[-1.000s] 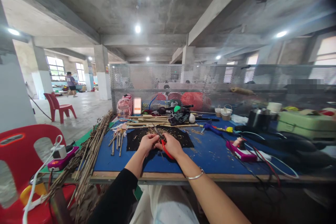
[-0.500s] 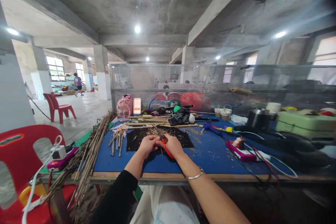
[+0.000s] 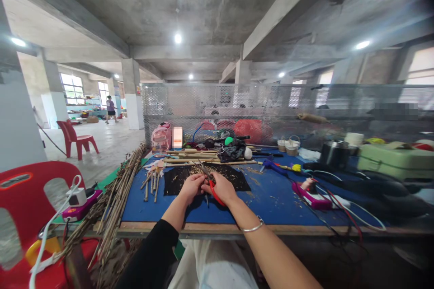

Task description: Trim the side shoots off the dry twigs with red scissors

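My right hand [image 3: 221, 188] is closed around red-handled scissors [image 3: 213, 189], whose blades point up and away over a black cloth [image 3: 230, 175] strewn with light shavings. My left hand [image 3: 190, 186] is closed in a pinch right beside the blades, holding a thin dark stick [image 3: 207, 199] that hangs down between both hands. Both hands meet above the near edge of the cloth on the blue table [image 3: 271, 198]. A silver bangle [image 3: 252, 226] circles my right wrist.
Short cut sticks [image 3: 151, 181] lie left of the cloth, a long bundle of twigs [image 3: 115, 198] leans off the table's left edge. Bamboo rods [image 3: 200, 156], a pink glue gun base [image 3: 313, 198] with cables, a green case [image 3: 395, 160] and a mesh screen [image 3: 271, 104] stand behind. Red chairs [image 3: 23, 216] at left.
My hands barely shift; the scissors tilt slightly and the thin stick now hangs lower between them. A person in the far left background has walked to the right.
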A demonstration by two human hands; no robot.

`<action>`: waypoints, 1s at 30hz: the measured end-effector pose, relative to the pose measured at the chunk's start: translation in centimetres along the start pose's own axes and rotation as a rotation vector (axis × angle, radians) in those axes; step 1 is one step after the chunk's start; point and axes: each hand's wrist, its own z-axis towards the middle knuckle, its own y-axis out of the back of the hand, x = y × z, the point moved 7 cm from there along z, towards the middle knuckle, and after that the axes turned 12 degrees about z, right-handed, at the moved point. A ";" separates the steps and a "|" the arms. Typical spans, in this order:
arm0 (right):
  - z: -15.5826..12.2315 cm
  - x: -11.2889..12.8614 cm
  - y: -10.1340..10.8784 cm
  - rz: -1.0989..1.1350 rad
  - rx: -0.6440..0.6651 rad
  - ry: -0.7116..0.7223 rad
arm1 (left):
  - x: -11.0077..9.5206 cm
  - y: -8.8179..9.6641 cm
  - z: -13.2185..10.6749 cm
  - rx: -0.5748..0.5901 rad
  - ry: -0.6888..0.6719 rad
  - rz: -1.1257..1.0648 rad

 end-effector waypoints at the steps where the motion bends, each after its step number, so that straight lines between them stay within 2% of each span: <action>1: 0.0 0.0 0.0 0.012 0.001 0.006 | 0.1 -0.1 0.1 0.011 -0.005 0.005; 6: -0.2 -0.3 0.2 0.000 0.011 -0.045 | 0.6 -0.1 0.5 0.022 -0.021 0.024; 11: -0.1 -0.6 0.4 -0.042 -0.023 -0.074 | 1.3 0.0 0.5 0.009 0.042 0.063; 22: -0.1 -0.8 0.2 -0.080 0.035 -0.121 | 0.7 0.4 0.3 -0.046 0.010 0.082; 25: -0.3 -0.4 0.1 -0.084 0.042 -0.105 | 0.4 0.8 0.3 -0.089 -0.018 0.086; 30: -0.2 0.2 0.1 -0.052 0.012 0.003 | 0.4 1.0 0.2 -0.136 -0.012 0.118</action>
